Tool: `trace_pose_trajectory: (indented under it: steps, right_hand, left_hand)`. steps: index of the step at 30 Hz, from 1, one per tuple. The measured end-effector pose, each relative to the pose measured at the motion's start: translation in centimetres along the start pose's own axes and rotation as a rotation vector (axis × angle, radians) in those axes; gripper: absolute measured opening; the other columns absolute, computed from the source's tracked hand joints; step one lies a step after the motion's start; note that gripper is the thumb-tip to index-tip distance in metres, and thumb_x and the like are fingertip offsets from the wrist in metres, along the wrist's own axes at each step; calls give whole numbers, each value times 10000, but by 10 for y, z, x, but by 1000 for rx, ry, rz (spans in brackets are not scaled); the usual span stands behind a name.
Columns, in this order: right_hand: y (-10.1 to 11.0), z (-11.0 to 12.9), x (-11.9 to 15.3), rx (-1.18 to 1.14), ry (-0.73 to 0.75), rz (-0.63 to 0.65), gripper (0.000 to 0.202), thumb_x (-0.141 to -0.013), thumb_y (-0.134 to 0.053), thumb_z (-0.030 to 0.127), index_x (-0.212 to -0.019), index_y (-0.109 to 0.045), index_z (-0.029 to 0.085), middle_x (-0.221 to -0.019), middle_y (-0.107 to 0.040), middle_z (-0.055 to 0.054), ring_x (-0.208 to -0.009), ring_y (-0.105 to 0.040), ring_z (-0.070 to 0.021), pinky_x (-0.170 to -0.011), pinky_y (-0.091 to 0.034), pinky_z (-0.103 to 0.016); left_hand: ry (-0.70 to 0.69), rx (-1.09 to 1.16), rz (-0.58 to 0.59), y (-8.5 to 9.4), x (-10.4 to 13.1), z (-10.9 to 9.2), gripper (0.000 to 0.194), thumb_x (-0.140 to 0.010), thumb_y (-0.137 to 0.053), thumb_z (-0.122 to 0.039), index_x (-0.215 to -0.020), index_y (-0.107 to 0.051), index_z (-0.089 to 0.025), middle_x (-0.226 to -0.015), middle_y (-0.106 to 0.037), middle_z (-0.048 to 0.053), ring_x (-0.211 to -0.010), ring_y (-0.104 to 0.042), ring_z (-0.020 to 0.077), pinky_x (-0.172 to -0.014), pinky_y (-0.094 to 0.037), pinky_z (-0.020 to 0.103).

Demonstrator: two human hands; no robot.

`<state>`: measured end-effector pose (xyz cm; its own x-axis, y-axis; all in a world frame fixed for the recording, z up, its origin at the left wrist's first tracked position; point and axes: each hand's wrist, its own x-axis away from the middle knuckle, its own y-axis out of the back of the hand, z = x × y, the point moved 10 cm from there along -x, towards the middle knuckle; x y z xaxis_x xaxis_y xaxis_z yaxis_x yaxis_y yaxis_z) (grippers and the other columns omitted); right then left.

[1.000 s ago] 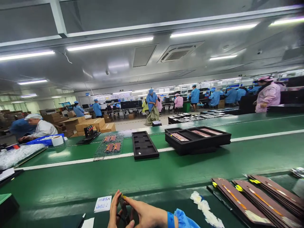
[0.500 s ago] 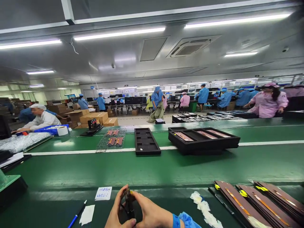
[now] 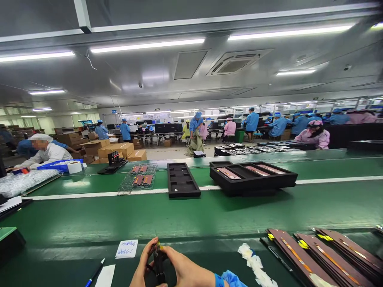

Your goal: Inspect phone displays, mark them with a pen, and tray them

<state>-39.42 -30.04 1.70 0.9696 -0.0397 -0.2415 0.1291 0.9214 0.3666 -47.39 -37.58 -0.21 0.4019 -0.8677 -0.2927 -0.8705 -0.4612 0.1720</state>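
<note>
At the bottom middle, my left hand (image 3: 143, 266) and my right hand (image 3: 187, 268) are curled round a small stack of thin dark pieces (image 3: 159, 263) with yellowish tips. The stack stands upright between the fingers of both hands; its lower part is cut off by the frame. Left of my hands lie a handwritten label (image 3: 126, 248), a blue pen (image 3: 95, 272) and a blank white paper (image 3: 105, 276). To the right are crumpled white pieces (image 3: 254, 263), a black pen-like tool (image 3: 277, 253) and stacks of brown flat parts (image 3: 299, 255) with orange strips and yellow tabs.
Across the green bench (image 3: 119, 215) are a black tray (image 3: 183, 181), stacked black trays (image 3: 254, 183) holding brown parts, a clear sheet (image 3: 124, 184) with small brown parts, and a blue bin (image 3: 56, 165). A person in white (image 3: 48, 153) works at the far left.
The view has shifted slightly, so bench items sit a little further left. My hands keep their hold on the dark stack. A person in pink at the far right has bent lower.
</note>
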Motion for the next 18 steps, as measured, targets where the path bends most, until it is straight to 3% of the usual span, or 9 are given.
trace_pose_trajectory:
  steps: [11,18]
  right_hand:
    - [3,1,2,-178,69,18,988,-557,-871,421,-1402,-407,208,-1376,-477,-128,-1272,-456,-306,-1092,-322,-448]
    - [-2,-14,-5,-94,27,-26,973,-525,-870,420,-1373,-444,201,-1342,-511,-131,-1243,-484,-322,-1072,-354,-450]
  left_hand:
    - [47,89,49,-5,3,-1,913,-703,-725,-571,-1452,-324,-236,-1469,-435,170,-1356,-401,364,-1099,-370,418]
    - [29,180,-94,-4,3,5,916,-614,-788,-580,-1388,-433,-242,-1447,-457,156,-1363,-385,365,-1102,-359,410]
